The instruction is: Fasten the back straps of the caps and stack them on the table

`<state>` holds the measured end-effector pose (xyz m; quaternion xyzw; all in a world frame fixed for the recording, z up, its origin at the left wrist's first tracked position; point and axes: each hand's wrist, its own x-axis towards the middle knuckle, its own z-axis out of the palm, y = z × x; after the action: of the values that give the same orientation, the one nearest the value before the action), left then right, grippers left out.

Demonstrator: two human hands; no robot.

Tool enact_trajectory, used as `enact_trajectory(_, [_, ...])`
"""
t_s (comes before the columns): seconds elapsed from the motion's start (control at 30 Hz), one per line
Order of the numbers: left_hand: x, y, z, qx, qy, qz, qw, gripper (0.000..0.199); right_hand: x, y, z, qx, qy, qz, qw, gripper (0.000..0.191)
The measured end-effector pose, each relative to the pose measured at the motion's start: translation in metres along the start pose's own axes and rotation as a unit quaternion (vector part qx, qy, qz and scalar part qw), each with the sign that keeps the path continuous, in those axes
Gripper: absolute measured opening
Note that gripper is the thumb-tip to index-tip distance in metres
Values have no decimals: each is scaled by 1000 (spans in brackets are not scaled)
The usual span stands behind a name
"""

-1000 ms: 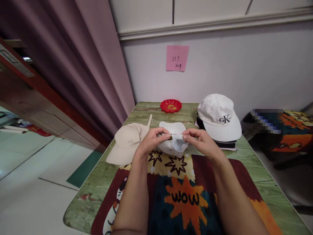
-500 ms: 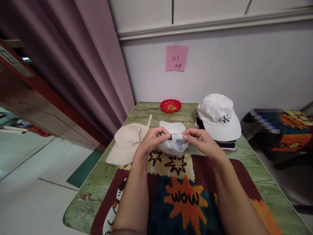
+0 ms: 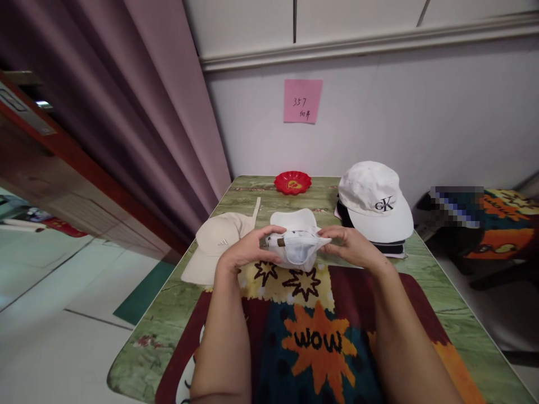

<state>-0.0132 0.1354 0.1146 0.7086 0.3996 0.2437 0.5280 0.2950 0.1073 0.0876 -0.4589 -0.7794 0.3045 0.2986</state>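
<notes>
Between my two hands is a white baseball cap [image 3: 301, 259], its brim pointing away from me and its back opening and strap facing me. My left hand [image 3: 255, 247] grips the cap's left side, thumb below and fingers above. On the right side, my right hand [image 3: 347, 246] pinches the cap's edge. Left of it lies a beige cap [image 3: 213, 241] with a small logo, its loose strap sticking up. To the right, a white cap with black letters [image 3: 370, 193] tops a stack of darker caps [image 3: 389, 247].
A red scalloped dish [image 3: 292, 183] sits at the table's back. A colourful mat [image 3: 320, 342] covers the front of the green wood-patterned table [image 3: 138, 359]. A pink note [image 3: 302, 101] is stuck on the wall. A purple curtain [image 3: 168, 101] hangs at the left.
Both hands have shifted from pinching the strap at the cap's back to holding the cap's two sides. The strap now lies across the opening, and the left hand has moved outward.
</notes>
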Motion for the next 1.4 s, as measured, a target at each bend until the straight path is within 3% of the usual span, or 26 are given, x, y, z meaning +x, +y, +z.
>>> enact_trajectory(0.07, [0, -13, -7, 30, 9, -7, 999, 62, 1, -3, 1, 15, 21, 4, 1000, 19])
enact_trajectory(0.23, [3, -25, -12, 75, 49, -12, 996, 6, 1, -8, -1, 62, 77, 28, 995, 17])
enact_trajectory(0.33, [1, -14, -9, 41, 29, 7, 999, 10, 3, -13, -1, 112, 104, 22, 988, 16])
enact_trajectory(0.47, [-2, 3, -2, 4, -8, 12, 1000, 29, 4, -28, 0, 198, 204, 17, 959, 21])
enact_trajectory(0.6, [-1, 12, 9, -67, -116, 33, 990, 33, -1, -59, 1, 261, 344, 24, 902, 25])
enact_trajectory(0.7, [2, 13, 22, -174, -147, 58, 972, 42, -5, -80, -1, 327, 408, 62, 850, 27])
enact_trajectory(0.77, [4, 11, 34, -258, -126, 70, 955, 49, -6, -83, -5, 380, 397, 99, 829, 30])
enact_trajectory(0.87, [12, 11, 50, -391, -6, 85, 917, 54, -4, -70, -11, 443, 330, 140, 822, 32])
enact_trajectory(0.97, [22, 14, 56, -497, 143, 88, 851, 38, -2, -46, -15, 492, 275, 135, 815, 30])
enact_trajectory(1.03, [29, 18, 55, -545, 198, 60, 813, 28, -1, -35, -16, 511, 258, 118, 811, 31])
enact_trajectory(1.1, [34, 20, 53, -570, 206, 29, 795, 31, 1, -30, -14, 514, 265, 97, 810, 34])
enact_trajectory(1.17, [35, 19, 54, -576, 190, 24, 795, 36, 4, -29, -11, 511, 283, 72, 808, 39])
enact_trajectory(1.3, [28, 5, 63, -557, 150, 60, 815, 47, 15, -26, -4, 496, 299, 35, 814, 46])
enact_trajectory(1.4, [18, -6, 74, -535, 82, 37, 840, 64, 21, -12, 3, 468, 285, 52, 835, 44])
